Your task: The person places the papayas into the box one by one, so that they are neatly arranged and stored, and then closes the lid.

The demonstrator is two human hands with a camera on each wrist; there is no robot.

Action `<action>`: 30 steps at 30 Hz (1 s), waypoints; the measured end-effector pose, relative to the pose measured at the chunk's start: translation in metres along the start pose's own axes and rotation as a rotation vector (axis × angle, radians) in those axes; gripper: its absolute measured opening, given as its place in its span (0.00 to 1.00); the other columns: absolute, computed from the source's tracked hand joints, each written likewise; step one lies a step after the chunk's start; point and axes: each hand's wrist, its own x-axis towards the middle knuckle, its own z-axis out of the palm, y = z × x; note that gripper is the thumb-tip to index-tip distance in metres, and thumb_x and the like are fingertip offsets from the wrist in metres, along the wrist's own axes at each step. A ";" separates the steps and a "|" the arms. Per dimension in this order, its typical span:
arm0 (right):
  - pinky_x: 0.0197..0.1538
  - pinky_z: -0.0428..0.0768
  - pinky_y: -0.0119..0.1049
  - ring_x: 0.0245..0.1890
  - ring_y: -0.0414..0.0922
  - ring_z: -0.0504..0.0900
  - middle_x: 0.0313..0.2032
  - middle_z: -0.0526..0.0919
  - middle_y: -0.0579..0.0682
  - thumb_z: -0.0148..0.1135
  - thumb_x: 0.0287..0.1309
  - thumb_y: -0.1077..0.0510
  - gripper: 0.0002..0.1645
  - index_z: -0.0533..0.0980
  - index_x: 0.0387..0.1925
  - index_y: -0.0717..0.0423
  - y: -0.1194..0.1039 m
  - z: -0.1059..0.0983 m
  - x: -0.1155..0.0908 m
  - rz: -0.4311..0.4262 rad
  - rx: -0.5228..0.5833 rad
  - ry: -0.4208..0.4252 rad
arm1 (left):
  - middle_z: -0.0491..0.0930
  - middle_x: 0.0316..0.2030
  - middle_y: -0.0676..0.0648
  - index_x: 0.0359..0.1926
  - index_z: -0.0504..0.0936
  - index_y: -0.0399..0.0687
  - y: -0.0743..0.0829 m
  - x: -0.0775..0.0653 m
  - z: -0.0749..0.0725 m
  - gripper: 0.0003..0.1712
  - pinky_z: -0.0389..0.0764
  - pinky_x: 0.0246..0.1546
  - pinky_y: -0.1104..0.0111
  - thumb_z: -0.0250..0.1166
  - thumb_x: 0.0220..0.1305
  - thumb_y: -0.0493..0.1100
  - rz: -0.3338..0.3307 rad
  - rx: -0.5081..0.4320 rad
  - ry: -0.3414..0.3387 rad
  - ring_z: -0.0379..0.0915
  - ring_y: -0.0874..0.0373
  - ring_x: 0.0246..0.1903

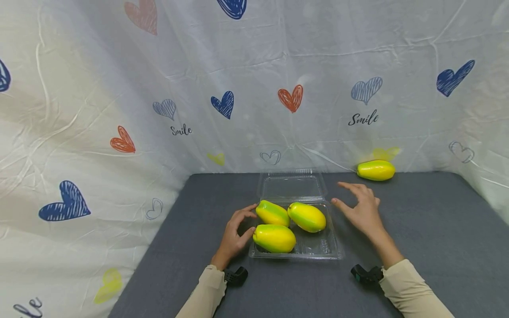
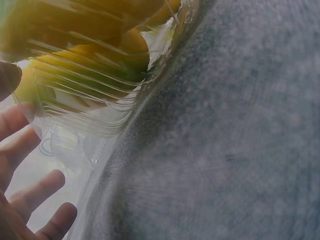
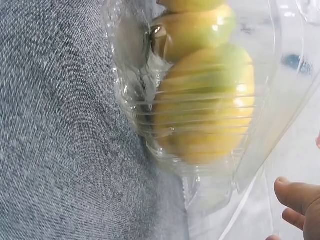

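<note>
A clear plastic clamshell box (image 1: pixel 314 245) lies on the table with its lid (image 1: pixel 294 186) folded back. Inside it are a back-left papaya-like yellow-green fruit (image 1: pixel 272 213), a back-right one (image 1: pixel 306 217) and a front-left one (image 1: pixel 274 239). My left hand (image 1: pixel 234 234) is at the box's left side, its fingertips right at the rim beside the two left fruits. Spread fingers (image 2: pixel 42 192) of that hand show in the left wrist view. To the right of the box, my right hand (image 1: pixel 363 210) hovers with thumb and fingers apart, holding nothing.
Another yellow-green fruit (image 1: pixel 376 170) lies at the table's back edge, right of the lid. A dark grey cloth covers the table (image 1: pixel 433 229). Behind and to the left hangs a white curtain (image 1: pixel 254 57) printed with hearts. Black bands (image 1: pixel 366 274) sit on both wrists.
</note>
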 end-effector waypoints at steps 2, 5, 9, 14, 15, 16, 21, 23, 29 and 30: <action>0.47 0.53 0.58 0.57 0.66 0.69 0.59 0.76 0.69 0.75 0.56 0.56 0.33 0.77 0.63 0.58 0.001 -0.001 0.000 0.003 0.000 0.002 | 0.75 0.64 0.29 0.50 0.79 0.32 0.004 0.001 -0.001 0.16 0.70 0.66 0.49 0.64 0.59 0.28 0.005 0.002 0.000 0.72 0.34 0.62; 0.47 0.53 0.58 0.57 0.67 0.69 0.59 0.76 0.69 0.75 0.56 0.57 0.33 0.77 0.63 0.58 0.002 -0.002 0.000 0.009 -0.001 0.005 | 0.75 0.64 0.29 0.50 0.79 0.32 0.005 0.000 -0.001 0.16 0.70 0.66 0.48 0.64 0.59 0.28 0.005 -0.004 0.000 0.71 0.34 0.62; 0.47 0.53 0.58 0.57 0.67 0.69 0.59 0.76 0.69 0.75 0.56 0.57 0.32 0.77 0.62 0.59 0.003 -0.003 0.001 0.018 -0.009 0.012 | 0.75 0.64 0.30 0.50 0.79 0.31 0.004 0.000 -0.001 0.16 0.70 0.66 0.48 0.64 0.59 0.27 0.003 -0.013 0.002 0.71 0.34 0.63; 0.48 0.54 0.59 0.57 0.68 0.68 0.59 0.75 0.70 0.74 0.57 0.57 0.32 0.77 0.63 0.58 0.006 -0.005 0.002 0.031 -0.015 0.021 | 0.75 0.64 0.30 0.50 0.79 0.31 0.002 0.001 0.000 0.16 0.71 0.65 0.48 0.64 0.58 0.27 0.012 -0.008 0.006 0.71 0.34 0.62; 0.48 0.54 0.60 0.57 0.68 0.68 0.59 0.75 0.70 0.74 0.57 0.57 0.32 0.77 0.63 0.58 0.006 -0.005 0.002 0.033 -0.015 0.023 | 0.75 0.64 0.30 0.50 0.79 0.31 0.003 0.000 0.000 0.16 0.71 0.65 0.48 0.64 0.59 0.27 0.010 -0.010 0.005 0.71 0.34 0.62; 0.48 0.54 0.60 0.57 0.68 0.68 0.59 0.75 0.70 0.74 0.57 0.57 0.32 0.77 0.63 0.59 0.007 -0.005 0.002 0.035 -0.015 0.025 | 0.75 0.64 0.30 0.50 0.79 0.31 0.003 0.000 0.000 0.16 0.71 0.65 0.47 0.64 0.59 0.27 0.008 -0.011 0.005 0.71 0.34 0.62; 0.48 0.54 0.62 0.58 0.68 0.67 0.59 0.75 0.71 0.74 0.57 0.57 0.32 0.77 0.62 0.59 0.009 -0.008 0.003 0.041 -0.009 0.036 | 0.75 0.65 0.30 0.50 0.79 0.31 0.003 0.000 -0.001 0.16 0.70 0.65 0.47 0.64 0.60 0.28 0.001 -0.016 0.002 0.71 0.35 0.62; 0.48 0.54 0.62 0.58 0.69 0.67 0.59 0.75 0.71 0.74 0.57 0.57 0.32 0.76 0.63 0.59 0.010 -0.009 0.003 0.046 -0.010 0.036 | 0.75 0.65 0.30 0.50 0.79 0.31 0.004 0.000 -0.001 0.16 0.70 0.66 0.48 0.64 0.60 0.28 0.003 -0.015 0.003 0.71 0.35 0.62; 0.47 0.54 0.62 0.58 0.69 0.67 0.59 0.74 0.71 0.73 0.58 0.57 0.32 0.76 0.63 0.60 0.013 -0.012 0.004 0.063 -0.027 0.042 | 0.75 0.65 0.30 0.50 0.79 0.31 0.004 0.000 -0.001 0.16 0.70 0.66 0.49 0.64 0.59 0.28 0.006 -0.013 0.006 0.71 0.35 0.62; 0.47 0.54 0.62 0.57 0.69 0.67 0.59 0.75 0.71 0.73 0.57 0.57 0.32 0.76 0.63 0.60 0.013 -0.012 0.004 0.065 -0.030 0.045 | 0.75 0.64 0.30 0.50 0.79 0.31 0.004 0.000 -0.001 0.16 0.70 0.66 0.49 0.64 0.59 0.28 0.006 -0.012 0.007 0.71 0.35 0.62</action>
